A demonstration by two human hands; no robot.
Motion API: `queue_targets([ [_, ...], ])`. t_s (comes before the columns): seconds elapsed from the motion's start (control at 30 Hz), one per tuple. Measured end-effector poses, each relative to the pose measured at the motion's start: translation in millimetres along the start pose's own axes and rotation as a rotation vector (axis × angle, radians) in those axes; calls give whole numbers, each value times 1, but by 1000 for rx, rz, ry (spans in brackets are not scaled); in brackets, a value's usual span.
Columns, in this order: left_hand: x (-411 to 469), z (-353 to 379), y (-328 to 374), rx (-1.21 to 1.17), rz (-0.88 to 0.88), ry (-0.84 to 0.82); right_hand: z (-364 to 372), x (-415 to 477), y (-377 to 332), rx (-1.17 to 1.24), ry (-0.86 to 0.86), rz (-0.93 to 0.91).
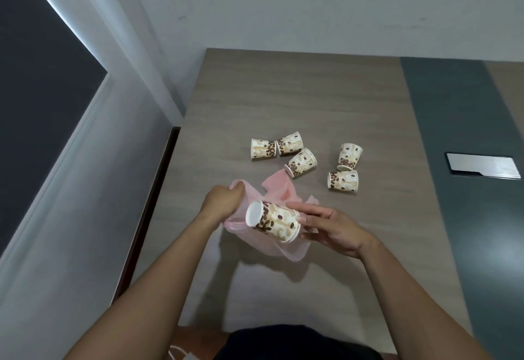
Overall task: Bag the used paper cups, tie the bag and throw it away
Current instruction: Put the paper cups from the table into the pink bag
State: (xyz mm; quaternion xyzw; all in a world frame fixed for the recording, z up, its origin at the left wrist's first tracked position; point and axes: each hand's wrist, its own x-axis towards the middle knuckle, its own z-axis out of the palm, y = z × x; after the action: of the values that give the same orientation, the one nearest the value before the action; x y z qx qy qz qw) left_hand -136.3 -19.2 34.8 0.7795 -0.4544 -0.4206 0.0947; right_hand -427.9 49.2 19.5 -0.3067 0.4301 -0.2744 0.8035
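Looks like an office mtg room: long wood-laminate table (283,98) w/ a grey-green centre strip (453,132) and a flush metal hatch plate (482,165) set in it, plain white wall (283,5) behind, dark window (34,76) w/ pale frame at left, plus disposable coffee-print paper cups (300,162) lying on top.

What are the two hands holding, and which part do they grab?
The left hand grips the pink bag by a bunched edge. The right hand pinches a paper cup at its rim end, with the cup's bottom pointing toward the left hand.
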Motion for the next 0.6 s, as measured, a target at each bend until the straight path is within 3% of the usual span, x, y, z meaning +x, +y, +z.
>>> queue_targets([
  [0.13, -2, -10, 7, 16, 16, -50, 7, -6, -20, -290, 47, -40],
  [0.37, -17, -1, 11, 217, 109, -119, 24, 5, -17, -595, 366, -232],
  [0.6, -28, 6, 19, 193, 141, -71, 59, 21, -21, -940, 437, -339],
])
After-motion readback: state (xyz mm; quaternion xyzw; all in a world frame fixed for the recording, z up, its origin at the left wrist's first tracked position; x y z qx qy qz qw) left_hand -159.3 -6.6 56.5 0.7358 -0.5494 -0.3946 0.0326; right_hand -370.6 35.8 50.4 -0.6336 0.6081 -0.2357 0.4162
